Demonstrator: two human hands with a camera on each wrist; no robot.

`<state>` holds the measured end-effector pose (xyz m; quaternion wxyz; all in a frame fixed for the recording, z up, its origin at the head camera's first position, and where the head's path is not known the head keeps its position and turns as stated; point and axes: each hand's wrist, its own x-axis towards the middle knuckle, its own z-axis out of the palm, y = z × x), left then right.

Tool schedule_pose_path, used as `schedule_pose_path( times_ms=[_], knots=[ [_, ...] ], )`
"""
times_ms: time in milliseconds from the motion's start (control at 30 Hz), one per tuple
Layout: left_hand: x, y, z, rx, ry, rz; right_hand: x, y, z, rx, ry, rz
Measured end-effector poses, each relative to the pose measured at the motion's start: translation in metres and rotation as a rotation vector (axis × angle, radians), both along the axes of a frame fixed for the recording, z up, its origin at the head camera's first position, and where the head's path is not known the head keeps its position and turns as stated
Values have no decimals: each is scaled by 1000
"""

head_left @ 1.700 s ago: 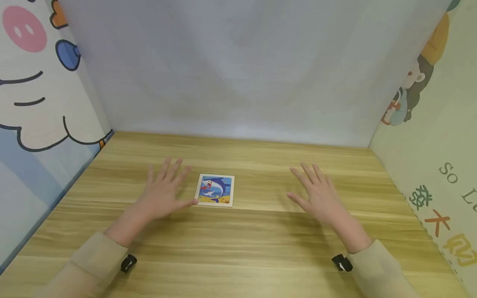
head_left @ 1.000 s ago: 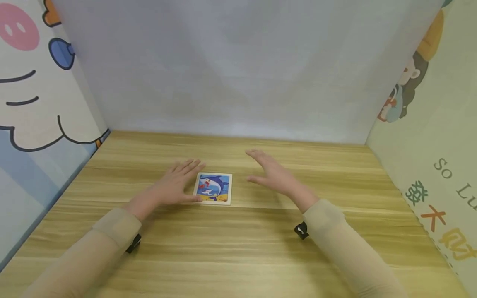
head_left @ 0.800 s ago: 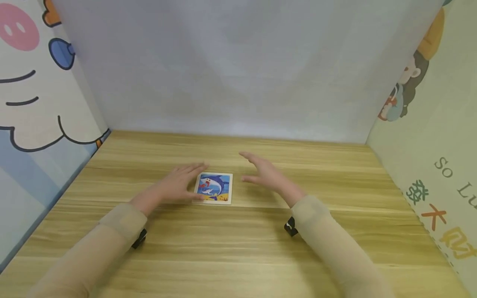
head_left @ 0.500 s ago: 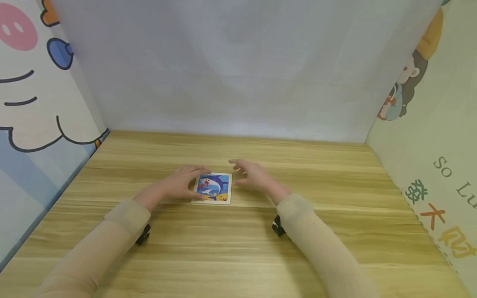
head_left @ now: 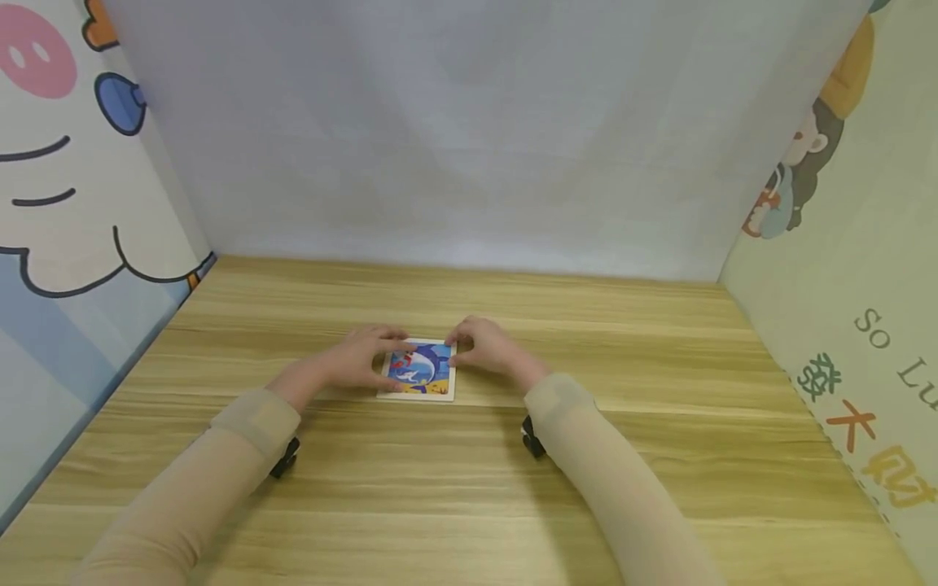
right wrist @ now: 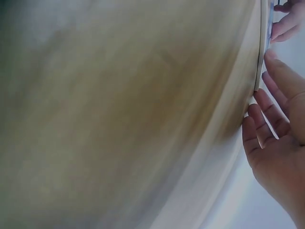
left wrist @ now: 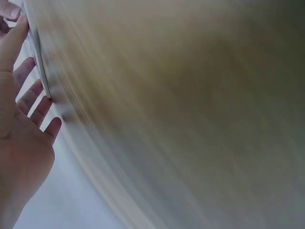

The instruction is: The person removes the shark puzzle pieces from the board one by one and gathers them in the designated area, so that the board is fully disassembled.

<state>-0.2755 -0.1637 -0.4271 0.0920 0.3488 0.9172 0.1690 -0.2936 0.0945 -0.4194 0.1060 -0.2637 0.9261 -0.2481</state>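
One thin, square picture panel (head_left: 416, 373), pale-bordered, printed with a dark-blue and white sea animal over blue water and yellow seabed. It lies on the pale, wood-grained desk (head_left: 469, 505), nearer the far-left corner than the far-right, a little in from the far edge. Material: we cannot tell.

Change: the right hand (head_left: 489, 346) has come across from the right and now meets the panel's right edge, close to its far-right corner. The left hand (head_left: 355, 360) stays at the left edge. We find no clear shift in the panel itself. We judge that it is now attended from two opposite sides, the work being at first contact.

Left hand: thumb and fingers spread wide, thumb over the near-left part of the panel, fingertips over the far-left; touching, not closed round it.

Right hand: thumb and fingers loosely bent, a small gap between them, tips at the right edge. Firmness of touch: we cannot tell.

Also listed: two beige cloth sleeves (head_left: 252, 423); one plain, whitish curtain (head_left: 469, 138) beyond the far edge.
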Motion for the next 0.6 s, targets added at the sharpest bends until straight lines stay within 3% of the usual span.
schedule_pose_path(
  times_ms=[200, 600],
  knots=[
    [-1, 0, 0, -15, -17, 2, -3, -3, -1, 11, 13, -8],
    [-3, 0, -3, -23, -19, 10, -1, -9, 0, -4, -41, -64]
  ],
)
